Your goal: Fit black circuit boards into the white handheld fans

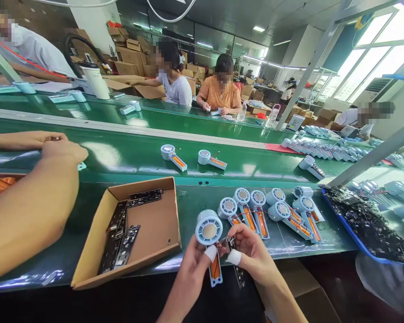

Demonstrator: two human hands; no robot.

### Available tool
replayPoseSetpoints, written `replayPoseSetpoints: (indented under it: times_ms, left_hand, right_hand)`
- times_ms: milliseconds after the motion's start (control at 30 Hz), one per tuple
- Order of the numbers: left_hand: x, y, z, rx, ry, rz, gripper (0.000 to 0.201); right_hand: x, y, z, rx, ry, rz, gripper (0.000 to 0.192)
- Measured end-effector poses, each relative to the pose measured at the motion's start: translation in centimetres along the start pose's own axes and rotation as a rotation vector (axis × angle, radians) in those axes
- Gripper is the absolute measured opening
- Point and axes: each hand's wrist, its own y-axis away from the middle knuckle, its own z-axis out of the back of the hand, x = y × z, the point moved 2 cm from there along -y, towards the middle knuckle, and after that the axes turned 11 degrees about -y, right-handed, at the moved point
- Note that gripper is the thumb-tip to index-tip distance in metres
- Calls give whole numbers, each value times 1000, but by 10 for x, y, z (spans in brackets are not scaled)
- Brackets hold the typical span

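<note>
My left hand (191, 269) is closed around a light-blue handheld fan housing (208, 224), its round slotted head up and its open handle pointing down. An orange battery (215, 269) lies inside that handle. Between the thumb and fingers of my right hand (257, 258) is a narrow black circuit board (239, 274), held just right of the handle. Thin wires seem to run between board and housing, partly covered by my fingers. White covers wrap both thumb tips. Just beyond my hands, several similar fan housings (257, 198) with orange batteries lie on the bench.
A cardboard box (155, 244) with several black boards stands at left; a blue tray (350, 233) heaped with boards is at right. Two fan housings (204, 157) lie on the green conveyor (138, 159). A co-worker's arm (37, 202) reaches in from the left. A slanted metal post (366, 154) rises at right.
</note>
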Motion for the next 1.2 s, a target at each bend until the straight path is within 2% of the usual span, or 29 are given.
replayPoseSetpoints:
  times_ms: [100,200,233,300,367,467,533,700,800,867,1067,1200]
  left_hand:
    - [5,1,0,-69,-104,-33,43]
    - [4,0,-1,-112,-198,-50,39]
    - [2,0,-1,-121,-214,-51,40]
    - [-2,-1,0,-137,-229,-49,42]
    - [-6,-1,0,-148,-244,-51,42]
    - [-10,0,1,-151,-270,-44,39]
    - [-11,2,2,-124,-223,-20,39]
    - [-11,5,1,74,160,49,47]
    - [-7,7,0,134,261,41,47]
    - [-5,9,-3,120,237,7,49]
    - [-2,12,-9,-43,6,-61,54]
    - [3,6,-4,-21,-105,-65,60]
  right_hand:
    - [8,-1,8,-105,298,19,34]
    - [18,-1,8,-144,831,32,19]
    - [22,0,6,-107,1015,17,14]
    - [29,2,-1,49,1291,-27,17]
    - [35,4,-10,237,1393,-58,12]
    - [38,7,-20,439,1329,-73,16]
    - [34,7,-22,441,1169,-85,5]
    - [5,5,-18,227,566,-199,32]
    - [-10,7,-16,103,366,-170,53]
    - [-16,9,-16,47,291,-142,58]
    - [-28,13,-20,-87,182,-120,57]
    - [-31,11,-21,-118,146,-119,56]
